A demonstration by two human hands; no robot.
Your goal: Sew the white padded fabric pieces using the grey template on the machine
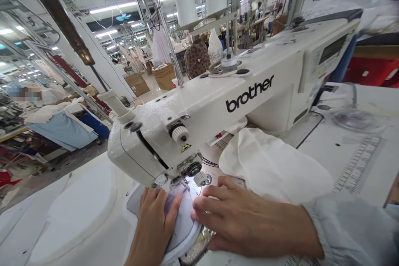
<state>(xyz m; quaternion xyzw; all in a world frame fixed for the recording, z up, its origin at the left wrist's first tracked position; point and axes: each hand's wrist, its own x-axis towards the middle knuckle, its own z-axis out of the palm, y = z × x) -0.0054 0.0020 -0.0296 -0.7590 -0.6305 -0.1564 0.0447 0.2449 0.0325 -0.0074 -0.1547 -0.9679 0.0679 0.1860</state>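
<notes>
Factory aisles [146,85] lie beyond the Brother sewing machine [199,108]. Left hand [152,226] and right hand [240,220] press spread (neither pinching) on white fabric [183,226].

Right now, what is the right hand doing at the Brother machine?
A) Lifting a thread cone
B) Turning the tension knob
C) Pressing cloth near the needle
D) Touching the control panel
C. The right hand lies spread on the white cloth, right by the lit area under the machine head.
</notes>
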